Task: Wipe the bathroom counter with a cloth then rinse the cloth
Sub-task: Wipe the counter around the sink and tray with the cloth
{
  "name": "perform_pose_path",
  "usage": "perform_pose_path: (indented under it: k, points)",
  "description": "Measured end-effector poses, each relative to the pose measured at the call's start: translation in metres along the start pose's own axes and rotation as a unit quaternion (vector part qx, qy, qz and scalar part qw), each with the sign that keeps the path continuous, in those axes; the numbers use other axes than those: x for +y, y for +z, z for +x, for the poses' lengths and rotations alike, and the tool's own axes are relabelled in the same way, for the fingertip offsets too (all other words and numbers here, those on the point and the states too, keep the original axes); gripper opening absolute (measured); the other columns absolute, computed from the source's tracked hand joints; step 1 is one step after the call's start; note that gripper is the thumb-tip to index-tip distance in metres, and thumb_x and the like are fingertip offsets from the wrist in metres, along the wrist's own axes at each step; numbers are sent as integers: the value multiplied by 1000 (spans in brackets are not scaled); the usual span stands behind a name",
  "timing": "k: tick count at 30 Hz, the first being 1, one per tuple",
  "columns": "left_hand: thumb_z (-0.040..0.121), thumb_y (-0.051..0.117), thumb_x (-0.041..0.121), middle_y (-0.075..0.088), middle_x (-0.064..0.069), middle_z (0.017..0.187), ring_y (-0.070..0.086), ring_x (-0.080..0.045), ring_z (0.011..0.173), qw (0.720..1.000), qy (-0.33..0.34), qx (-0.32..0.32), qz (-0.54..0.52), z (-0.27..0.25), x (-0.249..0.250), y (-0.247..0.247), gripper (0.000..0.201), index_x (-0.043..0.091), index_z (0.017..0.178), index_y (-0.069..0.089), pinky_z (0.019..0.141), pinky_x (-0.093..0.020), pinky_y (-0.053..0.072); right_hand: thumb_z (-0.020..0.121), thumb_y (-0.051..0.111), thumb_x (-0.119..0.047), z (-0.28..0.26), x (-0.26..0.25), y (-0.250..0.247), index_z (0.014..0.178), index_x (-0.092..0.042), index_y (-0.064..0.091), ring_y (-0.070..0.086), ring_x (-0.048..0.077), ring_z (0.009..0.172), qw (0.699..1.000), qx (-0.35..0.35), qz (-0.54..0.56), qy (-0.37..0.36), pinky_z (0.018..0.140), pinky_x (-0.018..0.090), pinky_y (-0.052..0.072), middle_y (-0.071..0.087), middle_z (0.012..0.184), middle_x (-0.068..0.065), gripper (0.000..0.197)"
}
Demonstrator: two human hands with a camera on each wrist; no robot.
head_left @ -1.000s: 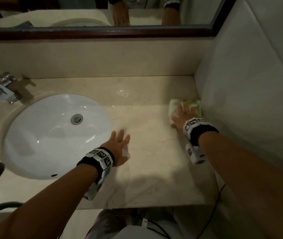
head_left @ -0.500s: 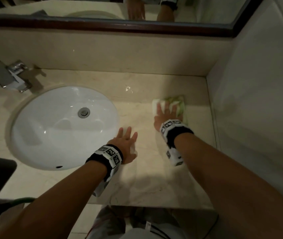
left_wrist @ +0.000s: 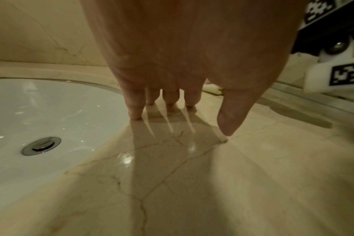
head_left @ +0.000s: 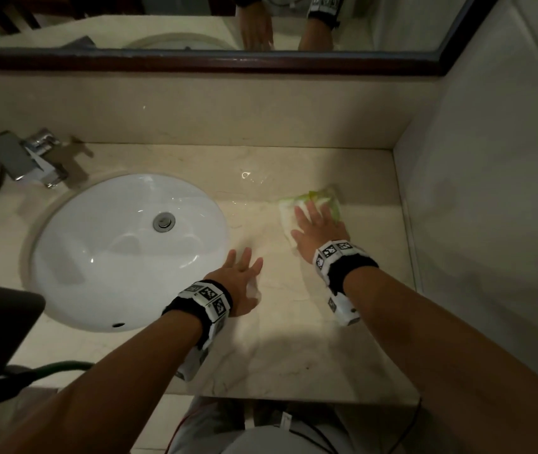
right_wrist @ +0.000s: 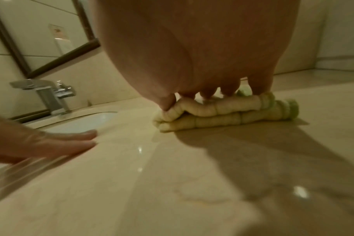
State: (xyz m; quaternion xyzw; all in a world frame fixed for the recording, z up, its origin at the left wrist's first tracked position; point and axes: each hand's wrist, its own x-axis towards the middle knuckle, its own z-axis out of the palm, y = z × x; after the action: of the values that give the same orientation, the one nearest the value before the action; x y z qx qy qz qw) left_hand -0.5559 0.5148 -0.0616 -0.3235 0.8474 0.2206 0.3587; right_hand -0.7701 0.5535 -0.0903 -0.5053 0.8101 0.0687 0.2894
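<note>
A folded white cloth with green edging [head_left: 313,203] [right_wrist: 222,115] lies on the beige marble counter [head_left: 293,348] to the right of the basin. My right hand [head_left: 318,224] [right_wrist: 202,89] presses flat on the cloth with spread, straight fingers. My left hand [head_left: 238,283] [left_wrist: 178,102] rests flat on the bare counter beside the basin's right rim, fingers straight and slightly apart, holding nothing. The white oval basin [head_left: 123,250] [left_wrist: 40,121] with a metal drain [head_left: 163,221] is sunk into the counter on the left.
A chrome faucet [head_left: 28,158] [right_wrist: 51,94] stands behind the basin at the back left. A dark-framed mirror [head_left: 195,60] runs above the backsplash. A tiled side wall [head_left: 490,224] bounds the counter on the right. A wet glint [head_left: 248,175] shows behind the cloth.
My right hand has slid the cloth leftward from the corner by the side wall toward the middle of the counter. The left hand has stayed flat in the same spot.
</note>
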Motion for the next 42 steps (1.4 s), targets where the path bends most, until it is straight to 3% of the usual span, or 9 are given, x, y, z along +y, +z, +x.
perform_pose_path:
  k: [7,10,15,19,22,27,31,34,42]
  points:
    - [91,46,51,-22,1,159,-14,-30,147,999,1,18,29,-1,1,2,87,29,152,-12,114,-48,29,92,13,-63,-3,93,-14,154,-35,-6,-12,30,149,993,-3,7,117,120,50,-3,-19,161,-4,71]
    - [91,42,53,-22,0,159,-13,-31,147,999,1,31,45,-1,3,5,85,27,152,-12,111,-49,32,101,21,-52,-6,91,-11,153,-37,-10,-15,29,148,983,-1,41,180,120,49,-3,-20,161,-5,62]
    - [94,39,49,-22,-3,159,-12,-34,147,996,22,49,66,2,-1,7,82,24,152,-13,109,-47,34,101,17,-46,9,67,-10,153,-35,-12,-16,36,147,978,-16,48,202,118,54,-3,-21,160,3,60]
    - [98,37,41,-20,-2,159,-9,-31,147,995,56,68,56,2,-12,8,72,25,153,-6,108,-48,36,101,17,-47,14,29,-5,152,-37,-13,-16,37,147,979,-13,45,199,117,57,-1,-23,160,2,60]
    - [98,37,38,-9,2,161,-5,-25,149,992,98,82,19,1,-29,7,61,26,153,11,109,-48,36,101,18,-48,14,-14,-5,150,-41,-13,-18,34,147,979,-19,64,191,117,58,-1,-24,160,-4,58]
    - [98,40,28,17,-1,159,19,-22,146,970,185,150,-53,0,-69,13,46,20,143,41,115,-36,29,102,19,-44,22,-91,1,151,-42,-10,-17,31,147,988,-1,69,139,115,59,-2,-21,161,-4,57]
    - [95,43,24,31,1,154,37,-27,137,963,185,172,-96,-3,-91,26,49,20,143,42,110,-32,31,103,18,-42,18,-156,24,150,-42,-14,-21,29,147,996,4,49,73,116,58,-5,-25,159,-6,57]
    - [96,43,28,30,4,156,40,-25,136,964,181,162,-112,-6,-103,25,47,27,142,43,106,-34,39,102,16,-46,16,-158,29,148,-44,-17,-22,27,146,998,-4,27,63,116,58,-4,-27,158,-8,57]
    - [99,42,29,35,5,153,40,-18,136,963,164,150,-154,3,-131,5,39,28,136,51,112,-32,32,102,18,-49,37,-149,2,149,-46,-12,-23,26,146,998,-46,12,52,116,60,-1,-27,158,-7,56]
